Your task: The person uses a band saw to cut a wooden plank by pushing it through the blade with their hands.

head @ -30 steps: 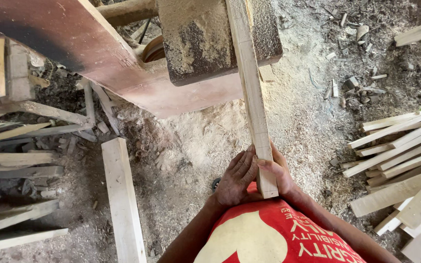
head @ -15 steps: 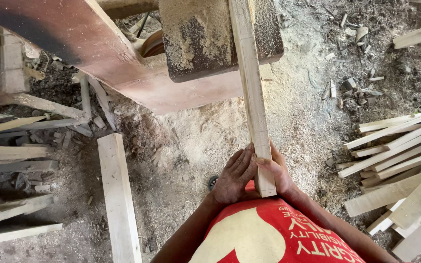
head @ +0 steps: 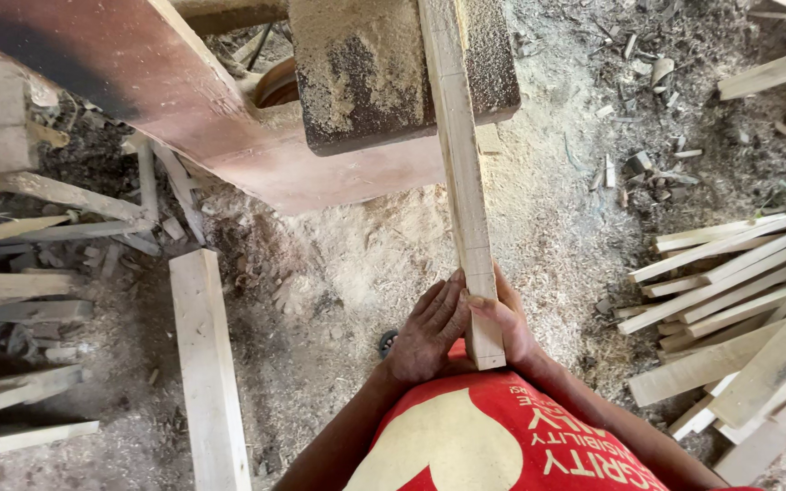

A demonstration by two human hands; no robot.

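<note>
Since the earlier views the wooden strip [head: 459, 173] has barely advanced across the sawdust-covered table [head: 366, 82]. Left hand [head: 429, 327] and right hand [head: 507, 323] remain clasped in a closed grip around its near end.

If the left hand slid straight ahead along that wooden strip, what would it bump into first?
Probably the sawdust-covered block that the strip runs across; the left hand points up along the strip toward it. Depth is hard to judge.

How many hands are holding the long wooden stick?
2. The left hand presses against the left side of the long wooden stick near its close end, and the right hand grips the right side. Both are the person's own; no other hands show.
</note>
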